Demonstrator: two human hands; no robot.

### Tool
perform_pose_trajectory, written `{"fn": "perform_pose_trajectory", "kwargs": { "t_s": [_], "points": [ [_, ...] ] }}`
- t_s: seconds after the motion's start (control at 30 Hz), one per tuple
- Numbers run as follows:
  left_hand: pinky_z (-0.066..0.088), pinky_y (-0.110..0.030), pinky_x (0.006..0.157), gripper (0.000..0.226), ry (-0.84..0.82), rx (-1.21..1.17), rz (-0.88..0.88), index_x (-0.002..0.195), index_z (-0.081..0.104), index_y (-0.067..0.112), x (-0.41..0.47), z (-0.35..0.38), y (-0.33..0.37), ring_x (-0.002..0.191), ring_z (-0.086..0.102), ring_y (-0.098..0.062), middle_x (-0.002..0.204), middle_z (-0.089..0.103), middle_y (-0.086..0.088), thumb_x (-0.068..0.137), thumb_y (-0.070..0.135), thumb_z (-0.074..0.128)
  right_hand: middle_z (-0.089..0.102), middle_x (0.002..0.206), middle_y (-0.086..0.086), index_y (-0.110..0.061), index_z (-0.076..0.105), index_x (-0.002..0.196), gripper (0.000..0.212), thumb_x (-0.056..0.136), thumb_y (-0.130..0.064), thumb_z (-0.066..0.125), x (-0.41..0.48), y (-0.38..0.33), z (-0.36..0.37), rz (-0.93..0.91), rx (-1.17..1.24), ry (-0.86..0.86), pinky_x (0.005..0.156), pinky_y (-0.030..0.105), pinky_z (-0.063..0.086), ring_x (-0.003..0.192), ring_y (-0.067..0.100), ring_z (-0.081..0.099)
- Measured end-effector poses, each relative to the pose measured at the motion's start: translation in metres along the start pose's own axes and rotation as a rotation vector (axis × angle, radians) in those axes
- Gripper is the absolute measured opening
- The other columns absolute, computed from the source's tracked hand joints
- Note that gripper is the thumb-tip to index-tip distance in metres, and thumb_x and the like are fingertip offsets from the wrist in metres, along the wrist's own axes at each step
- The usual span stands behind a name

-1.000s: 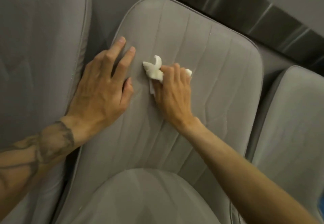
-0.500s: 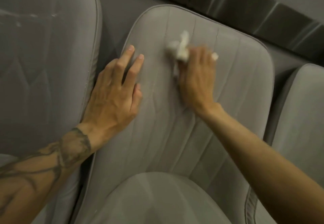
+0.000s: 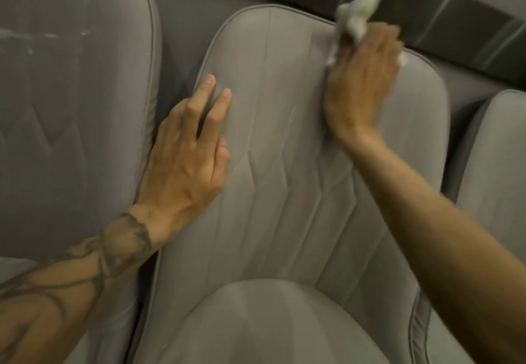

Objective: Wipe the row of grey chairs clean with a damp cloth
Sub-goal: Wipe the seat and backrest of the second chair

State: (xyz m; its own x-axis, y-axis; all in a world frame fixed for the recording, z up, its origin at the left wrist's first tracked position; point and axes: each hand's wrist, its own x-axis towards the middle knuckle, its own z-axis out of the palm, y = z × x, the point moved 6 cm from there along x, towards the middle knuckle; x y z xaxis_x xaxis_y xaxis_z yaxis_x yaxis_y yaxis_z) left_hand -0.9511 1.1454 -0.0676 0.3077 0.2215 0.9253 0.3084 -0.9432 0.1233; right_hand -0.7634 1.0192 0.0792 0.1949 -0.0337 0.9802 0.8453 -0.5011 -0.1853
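Fingers point(image 3: 378, 42) of right hand point(image 3: 361, 87): curled over a crumpled white cloth point(image 3: 360, 13), bunching it against the top right edge of the middle grey upholstered chair back point(image 3: 284, 164). Motion-blurred, so grip on each fold not readable; loose tail of cloth sticking up past the piped rim. Fingers point(image 3: 206, 93) of left hand point(image 3: 185, 161): straight, slightly spread, flat on the left edge of the same back, holding nothing, apparently bracing the padding. Tattooed left forearm point(image 3: 71, 278) across the lower left corner. Cloth location: upper right of the back, at the rim, its tail overlapping the dark panelled wall strip point(image 3: 461, 19) behind in this view. Progress, as judgement only: mid-row, on the back panel of the middle chair, stroke at the very top edge. No wet sheen or tide mark to separate wiped fabric from unwiped, so cannot tell how much of this back is done. Rounded grey seat cushion point(image 3: 270, 321) below: no sign either way. Grey chair on the left point(image 3: 71, 136): pale streaks and specks point(image 3: 42, 36) across the upper back, either dirt to be dealt with or drying residue; cannot tell which. Grey chair on the right point(image 3: 495, 164): only an edge in view, condition unreadable. Probably left to do: lower back and seat of the middle chair, plus at least one neighbour. Full length of the row outside the frame, so overall share done not judgeable.
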Motion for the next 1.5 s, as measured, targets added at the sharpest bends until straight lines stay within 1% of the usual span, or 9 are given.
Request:
{"fn": "perform_pose_trajectory", "kwargs": {
  "t_s": [0.2,0.4,0.6,0.77,1.0,1.1,1.23,1.4,1.5],
  "points": [
    [0.039,-0.052,0.116,0.066,0.009,0.011,0.0,0.164,0.031,0.013,-0.001,-0.001,-0.002,0.14,0.044,-0.042,0.171,0.025,-0.014,0.099,0.018,0.042,0.058,0.09,0.017,-0.003,0.063,0.097,0.031,0.1,-0.028,0.045,-0.109,-0.054,0.0,-0.458,0.187,-0.403,0.075,0.043,0.037,0.079,0.034,0.054],
    [0.039,-0.05,0.117,0.063,0.014,0.011,0.002,0.163,0.031,0.012,0.0,0.001,0.0,0.139,0.045,-0.041,0.171,0.025,-0.015,0.101,0.018,0.041,0.06,0.095,0.018,-0.003,0.061,0.099,0.02,0.096,-0.021,0.052,-0.049,-0.029,0.007,-0.027,0.092,-0.035,0.077,0.039,0.034,0.084,0.033,0.054],
    [0.036,-0.048,0.12,0.064,-0.023,-0.028,-0.021,0.162,0.034,0.011,-0.002,0.0,-0.002,0.146,0.04,-0.039,0.171,0.025,-0.015,0.098,0.018,0.043,0.057,0.092,0.013,-0.003,0.064,0.105,0.032,0.102,-0.027,0.042,-0.164,-0.06,-0.003,-0.427,0.332,-0.516,0.077,0.045,0.042,0.081,0.031,0.051],
    [0.035,-0.046,0.121,0.064,-0.031,-0.037,-0.029,0.161,0.035,0.009,-0.001,-0.003,0.002,0.146,0.041,-0.038,0.171,0.026,-0.017,0.097,0.014,0.043,0.054,0.093,0.014,-0.006,0.057,0.104,0.022,0.101,-0.023,0.044,-0.108,-0.05,0.011,-0.164,0.282,-0.223,0.074,0.043,0.039,0.08,0.029,0.047],
    [0.034,-0.057,0.123,0.064,-0.143,0.168,0.013,0.163,0.031,0.004,-0.062,-0.013,0.01,0.152,0.04,-0.041,0.173,0.025,-0.015,0.103,0.02,0.045,0.055,0.091,0.009,-0.012,0.05,0.106,0.016,0.103,-0.025,0.042,-0.221,-0.064,-0.009,-0.288,0.456,-0.467,0.075,0.041,0.039,0.081,0.026,0.047],
    [0.022,-0.057,0.126,0.068,-0.198,0.368,0.083,0.167,0.026,0.016,-0.077,-0.025,0.0,0.157,0.034,-0.036,0.175,0.021,-0.01,0.103,0.03,0.046,0.056,0.09,0.013,-0.014,0.048,0.104,0.009,0.101,-0.022,0.046,-0.171,-0.062,0.003,-0.325,0.337,-0.341,0.075,0.039,0.034,0.081,0.028,0.046],
    [0.011,-0.055,0.131,0.066,-0.21,0.387,0.134,0.168,0.024,0.018,-0.09,-0.039,-0.022,0.161,0.028,-0.028,0.174,0.025,-0.012,0.109,0.042,0.04,0.051,0.098,0.008,-0.013,0.05,0.107,0.026,0.106,-0.031,0.032,-0.138,-0.076,0.013,-0.061,0.365,-0.204,0.079,0.033,0.031,0.084,0.023,0.044],
    [0.007,-0.054,0.133,0.066,-0.149,0.35,0.063,0.165,0.029,0.009,-0.094,-0.035,-0.023,0.16,0.028,-0.024,0.172,0.03,-0.009,0.107,0.039,0.041,0.054,0.09,0.01,-0.007,0.056,0.107,0.028,0.105,-0.029,0.037,-0.245,-0.086,-0.02,-0.344,0.482,-0.506,0.074,0.035,0.036,0.079,0.022,0.044],
    [0.008,-0.055,0.133,0.067,-0.141,0.34,0.071,0.166,0.028,0.01,-0.094,-0.035,-0.023,0.16,0.029,-0.024,0.172,0.031,-0.009,0.106,0.035,0.043,0.056,0.089,0.015,-0.005,0.06,0.102,0.037,0.105,-0.031,0.033,-0.202,-0.079,-0.005,-0.402,0.421,-0.474,0.074,0.041,0.036,0.079,0.028,0.045]
  ]
}}
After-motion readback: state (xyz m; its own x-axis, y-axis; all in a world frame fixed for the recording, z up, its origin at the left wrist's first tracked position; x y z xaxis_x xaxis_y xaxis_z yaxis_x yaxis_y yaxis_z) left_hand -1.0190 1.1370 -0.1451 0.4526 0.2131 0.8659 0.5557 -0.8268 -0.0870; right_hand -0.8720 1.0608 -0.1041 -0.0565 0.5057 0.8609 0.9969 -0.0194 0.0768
